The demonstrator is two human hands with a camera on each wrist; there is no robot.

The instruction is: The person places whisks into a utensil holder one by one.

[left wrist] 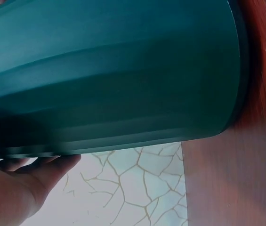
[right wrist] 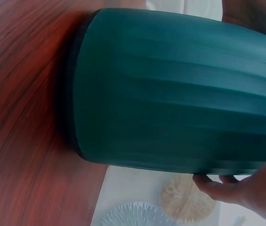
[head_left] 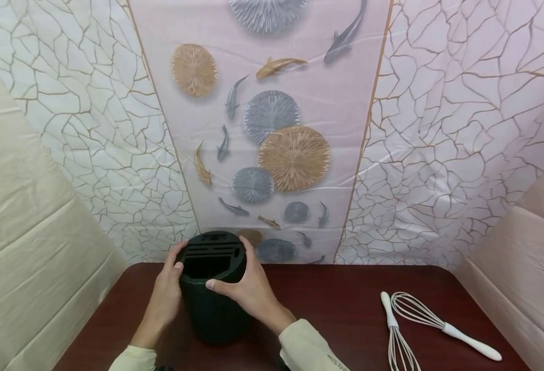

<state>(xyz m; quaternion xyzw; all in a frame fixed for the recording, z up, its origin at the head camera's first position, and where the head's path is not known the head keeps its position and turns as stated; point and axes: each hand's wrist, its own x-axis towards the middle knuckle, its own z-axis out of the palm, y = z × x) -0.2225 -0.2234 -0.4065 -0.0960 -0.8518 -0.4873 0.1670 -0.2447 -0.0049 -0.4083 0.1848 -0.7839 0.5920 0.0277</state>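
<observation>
A dark green, ribbed knife block (head_left: 216,315) stands upright on the table, with narrow slots and a wide opening in its top. My left hand (head_left: 164,291) grips its upper left side, thumb near the rim. On the other side my right hand (head_left: 254,289) holds the upper part, its thumb laid across the front rim and its fingers round the back right. In the left wrist view the green wall of the knife block (left wrist: 123,84) fills most of the picture. The right wrist view shows the base of the knife block (right wrist: 104,89) on the wood.
Two white whisks lie on the right of the dark red-brown table (head_left: 327,314): one whisk (head_left: 392,324) points toward me, the other whisk (head_left: 452,330) lies slanted. A patterned cloth (head_left: 272,216) hangs behind the table's back edge, with beige cloth (head_left: 35,247) at the sides.
</observation>
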